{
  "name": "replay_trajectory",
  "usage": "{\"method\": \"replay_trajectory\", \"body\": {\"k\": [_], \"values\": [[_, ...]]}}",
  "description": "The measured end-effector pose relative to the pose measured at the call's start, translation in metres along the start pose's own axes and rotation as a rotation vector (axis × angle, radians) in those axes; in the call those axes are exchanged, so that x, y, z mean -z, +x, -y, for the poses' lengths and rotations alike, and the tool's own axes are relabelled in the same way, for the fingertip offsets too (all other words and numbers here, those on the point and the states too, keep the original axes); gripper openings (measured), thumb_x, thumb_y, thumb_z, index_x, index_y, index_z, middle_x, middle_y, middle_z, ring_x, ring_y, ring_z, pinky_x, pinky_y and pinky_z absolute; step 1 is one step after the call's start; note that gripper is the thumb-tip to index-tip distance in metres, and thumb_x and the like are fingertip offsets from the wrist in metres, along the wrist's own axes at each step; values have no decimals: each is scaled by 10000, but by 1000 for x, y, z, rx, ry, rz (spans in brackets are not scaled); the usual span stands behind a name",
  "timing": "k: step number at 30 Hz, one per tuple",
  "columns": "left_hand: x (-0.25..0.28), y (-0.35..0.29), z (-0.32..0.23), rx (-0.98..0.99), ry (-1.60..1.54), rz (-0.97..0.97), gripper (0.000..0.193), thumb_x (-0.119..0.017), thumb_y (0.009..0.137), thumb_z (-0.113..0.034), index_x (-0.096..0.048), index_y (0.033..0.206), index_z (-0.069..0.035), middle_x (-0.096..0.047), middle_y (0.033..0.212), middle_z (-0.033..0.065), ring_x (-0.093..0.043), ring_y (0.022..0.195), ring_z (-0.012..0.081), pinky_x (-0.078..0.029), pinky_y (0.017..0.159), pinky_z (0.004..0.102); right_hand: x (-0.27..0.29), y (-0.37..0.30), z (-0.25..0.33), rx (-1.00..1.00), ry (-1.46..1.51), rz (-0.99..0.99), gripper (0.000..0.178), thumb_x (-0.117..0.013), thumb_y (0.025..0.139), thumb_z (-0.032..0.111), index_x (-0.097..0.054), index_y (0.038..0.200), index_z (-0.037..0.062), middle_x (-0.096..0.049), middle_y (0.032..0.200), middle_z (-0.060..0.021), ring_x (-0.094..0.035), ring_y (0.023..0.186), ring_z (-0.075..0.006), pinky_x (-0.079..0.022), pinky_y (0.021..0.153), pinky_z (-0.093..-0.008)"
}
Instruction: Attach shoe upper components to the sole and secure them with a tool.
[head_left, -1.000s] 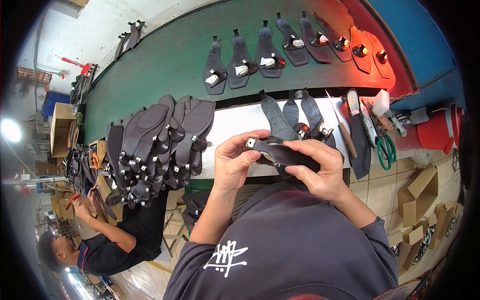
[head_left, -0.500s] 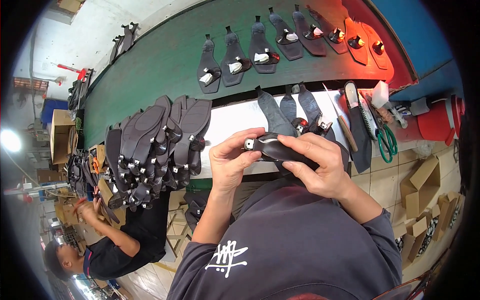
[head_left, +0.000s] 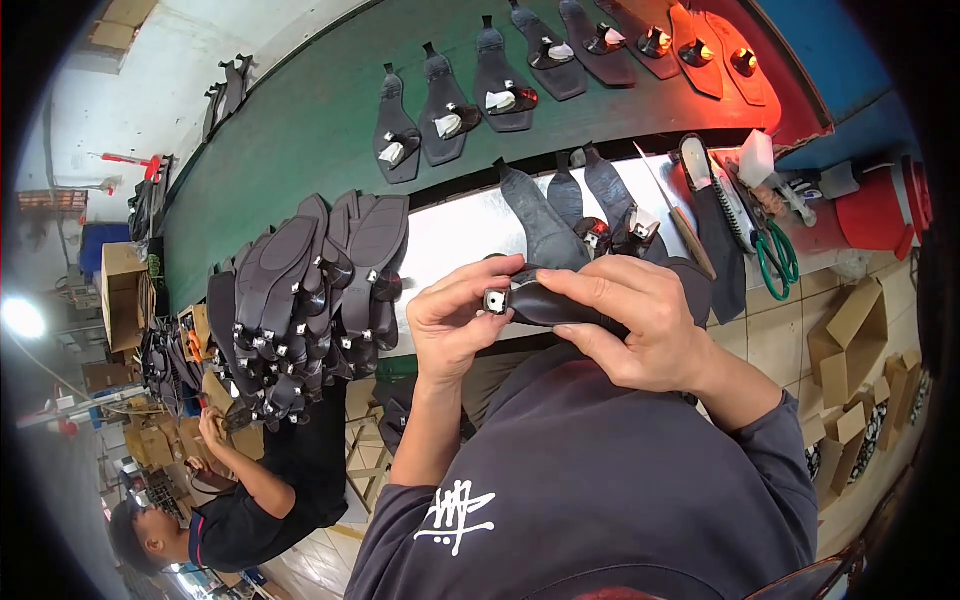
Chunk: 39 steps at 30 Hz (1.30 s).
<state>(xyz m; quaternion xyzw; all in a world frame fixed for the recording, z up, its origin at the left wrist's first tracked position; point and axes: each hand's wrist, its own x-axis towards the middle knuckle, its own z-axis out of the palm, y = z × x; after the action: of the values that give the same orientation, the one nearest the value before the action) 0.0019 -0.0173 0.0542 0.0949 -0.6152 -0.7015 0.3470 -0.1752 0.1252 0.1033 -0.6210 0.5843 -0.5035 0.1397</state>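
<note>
Both my hands hold a black shoe sole with a heel point(head_left: 548, 304) in front of my chest. My left hand point(head_left: 450, 318) grips its left end between thumb and fingers, next to a small white, square-tipped end. My right hand point(head_left: 640, 318) pinches the dark body from the right, fingers above and thumb below; its palm hides the rest. Just beyond, several dark soles point(head_left: 540, 220) lie on the white worktop point(head_left: 455, 240), some with glossy heels. To the left, a heap of black heeled soles point(head_left: 290, 270) is piled up.
Beyond the worktop, a row of black soles point(head_left: 500, 80) lies on a green surface point(head_left: 290, 150), reddish-lit at right. A knife point(head_left: 690, 240), green-handled scissors point(head_left: 778, 262) and a red container point(head_left: 870, 220) are at right. Cardboard boxes point(head_left: 850, 340) stand on the floor. A co-worker point(head_left: 240, 500) is at left.
My hands have shifted slightly left and the held piece is turned a little, its white-tipped end facing me more. The row of soles appears farther left. The co-worker's arms have moved.
</note>
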Motion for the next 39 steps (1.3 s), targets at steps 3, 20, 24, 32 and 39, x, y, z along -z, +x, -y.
{"method": "replay_trajectory", "body": {"k": [3, 20, 24, 32, 39], "values": [[2, 0, 1, 21, -47, 4, 410, -664, 679, 117, -688, 1080, 36, -614, 1171, 281, -615, 1096, 311, -502, 908, 369, -1, 1, 1, 24, -30, -19, 468, -752, 672, 19, -657, 1130, 12, -642, 808, -116, -617, 665, -245, -486, 601, -319], [3, 6, -5, 56, 131, 124, 439, -561, 625, 175, -713, 1015, 41, -650, 1126, 269, -669, 989, 244, -518, 799, 271, -7, -2, -4, 61, -171, 16, 392, -728, 688, 65, -637, 1065, 6, -602, 841, -80, -609, 740, -248, -490, 667, -358], [-3, 8, -13, 33, 172, 139, 434, -560, 631, 181, -709, 1017, 50, -656, 1114, 263, -665, 996, 235, -520, 767, 268, -8, -3, -2, 51, -193, 64, 385, -726, 696, 78, -644, 1066, 10, -589, 823, -79, -609, 744, -250, -488, 675, -361], [-9, -1, -12, 368, -72, 19, 433, -461, 814, 123, -615, 1207, 25, -505, 1341, 254, -604, 1124, 272, -605, 742, 283, -8, -3, -12, -345, 282, 53, 329, -707, 769, 72, -622, 1080, 4, -654, 877, -127, -656, 788, -256, -501, 683, -341], [-19, -2, -15, 500, -24, -43, 416, -422, 870, 81, -585, 1248, 17, -526, 1330, 224, -621, 1088, 247, -614, 721, 281, -16, -13, -22, -300, 233, 112, 170, -698, 763, 35, -677, 931, 17, -651, 834, -96, -631, 731, -229, -486, 666, -309]]}}
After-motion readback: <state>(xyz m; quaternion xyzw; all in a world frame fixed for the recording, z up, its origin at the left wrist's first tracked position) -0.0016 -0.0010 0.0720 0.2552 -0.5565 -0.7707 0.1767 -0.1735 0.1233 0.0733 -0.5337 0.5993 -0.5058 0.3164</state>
